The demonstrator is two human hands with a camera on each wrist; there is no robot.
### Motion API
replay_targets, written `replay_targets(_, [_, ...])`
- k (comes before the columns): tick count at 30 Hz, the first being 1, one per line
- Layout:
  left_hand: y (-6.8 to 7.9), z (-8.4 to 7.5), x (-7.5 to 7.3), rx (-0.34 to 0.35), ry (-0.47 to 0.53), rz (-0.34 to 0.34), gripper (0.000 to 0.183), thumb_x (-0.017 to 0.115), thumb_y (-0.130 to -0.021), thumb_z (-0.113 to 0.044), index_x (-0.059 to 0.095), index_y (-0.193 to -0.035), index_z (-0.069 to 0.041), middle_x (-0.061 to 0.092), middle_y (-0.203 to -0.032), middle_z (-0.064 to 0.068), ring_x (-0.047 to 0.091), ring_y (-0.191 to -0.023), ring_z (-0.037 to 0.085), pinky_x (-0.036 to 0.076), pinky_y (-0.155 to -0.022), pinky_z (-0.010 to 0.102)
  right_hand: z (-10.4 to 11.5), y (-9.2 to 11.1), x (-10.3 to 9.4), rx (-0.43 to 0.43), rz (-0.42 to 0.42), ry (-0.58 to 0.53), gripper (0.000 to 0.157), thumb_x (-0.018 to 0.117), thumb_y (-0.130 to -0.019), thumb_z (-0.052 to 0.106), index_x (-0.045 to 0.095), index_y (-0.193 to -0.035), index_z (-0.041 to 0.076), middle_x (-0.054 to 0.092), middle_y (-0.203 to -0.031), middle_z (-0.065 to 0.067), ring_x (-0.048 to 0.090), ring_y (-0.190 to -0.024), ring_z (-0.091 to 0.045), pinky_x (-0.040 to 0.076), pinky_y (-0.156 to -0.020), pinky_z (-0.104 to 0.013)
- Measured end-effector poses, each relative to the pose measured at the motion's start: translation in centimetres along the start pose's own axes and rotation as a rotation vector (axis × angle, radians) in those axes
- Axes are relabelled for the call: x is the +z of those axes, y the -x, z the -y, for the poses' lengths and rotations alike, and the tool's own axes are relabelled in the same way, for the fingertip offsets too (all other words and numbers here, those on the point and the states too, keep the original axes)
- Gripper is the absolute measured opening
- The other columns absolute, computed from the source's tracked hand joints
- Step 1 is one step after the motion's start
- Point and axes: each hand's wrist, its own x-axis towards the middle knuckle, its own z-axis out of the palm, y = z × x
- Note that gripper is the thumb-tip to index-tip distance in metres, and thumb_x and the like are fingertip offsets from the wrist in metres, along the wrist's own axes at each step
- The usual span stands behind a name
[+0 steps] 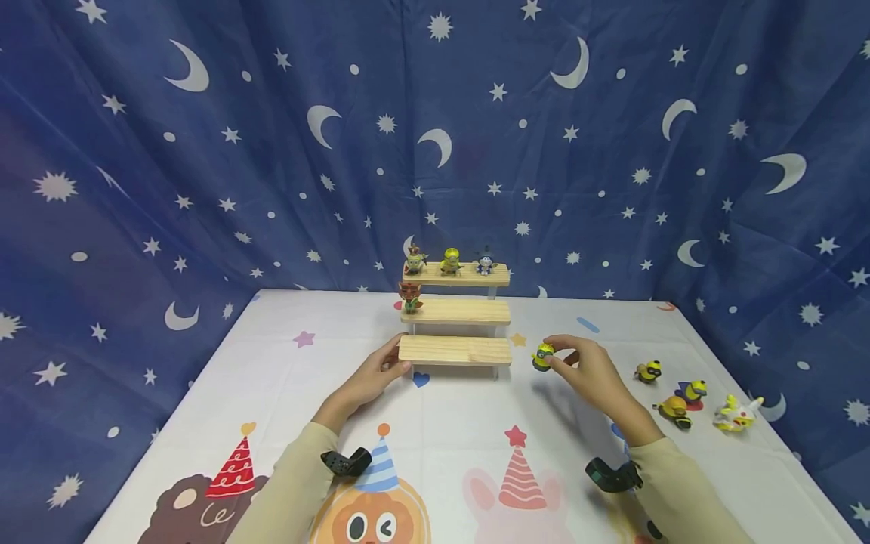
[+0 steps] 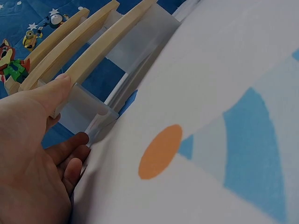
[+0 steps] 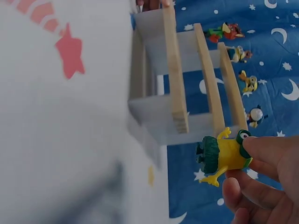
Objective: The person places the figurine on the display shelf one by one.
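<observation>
My right hand (image 1: 590,372) pinches a small yellow Minion figurine (image 1: 542,358) with a green skirt-like lower part, holding it above the cloth right of a three-tier wooden display stand (image 1: 454,350). In the right wrist view, the figurine (image 3: 226,153) is tilted sideways, thumb and fingers about its head. My left hand (image 1: 374,375) grips the left end of the stand's lowest step; in the left wrist view the thumb lies against the plank's end (image 2: 74,77). A fox figurine (image 1: 410,297) stands at the left of the middle step.
Along the top step stand a crowned figurine (image 1: 414,261), a yellow one (image 1: 451,261) and a blue-and-white one (image 1: 485,263). Several figurines lie at the right, among them a white-and-yellow one (image 1: 737,413) and a black-masked one (image 1: 649,371). A starry blue curtain (image 1: 435,151) hangs behind.
</observation>
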Motion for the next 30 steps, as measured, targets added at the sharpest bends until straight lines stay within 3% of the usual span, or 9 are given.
replay_targets(13, [0.3,-0.2,-0.2,0.002,0.0,-0.011,0.077,0.059,-0.102,-0.04,0.019,-0.164,-0.018,0.044,-0.158,0.016,0.042,-0.145,0.035,0.03,-0.122,0.056,1.9,-1.5,1.2,-0.018,-0.041,-0.097,0.033,0.068,-0.096,0.014,0.067,-0.128,0.005,0.07,-0.12,-0.021,0.069,-0.086,-0.029,0.054,-0.065,-0.031])
replay_targets(22, [0.1,0.0,-0.1,-0.006,-0.011,-0.01,0.077,0.06,-0.101,-0.042,0.02,-0.163,-0.021,0.049,-0.153,0.014,0.047,-0.138,0.031,0.038,-0.116,0.054,3.4,-2.7,1.9,-0.054,-0.041,-0.147,0.034,0.069,-0.096,0.012,0.067,-0.129,0.005,0.07,-0.122,-0.02,0.07,-0.086,-0.028,0.053,-0.065,-0.031])
replay_targets(30, [-0.1,0.1,0.0,-0.007,-0.002,0.003,0.077,0.06,-0.101,-0.042,0.02,-0.163,-0.022,0.045,-0.156,0.014,0.045,-0.142,0.033,0.039,-0.116,0.054,5.0,-3.9,2.3,-0.073,-0.024,-0.188,0.035,0.068,-0.097,0.013,0.067,-0.13,0.006,0.069,-0.124,-0.02,0.069,-0.088,-0.029,0.054,-0.066,-0.031])
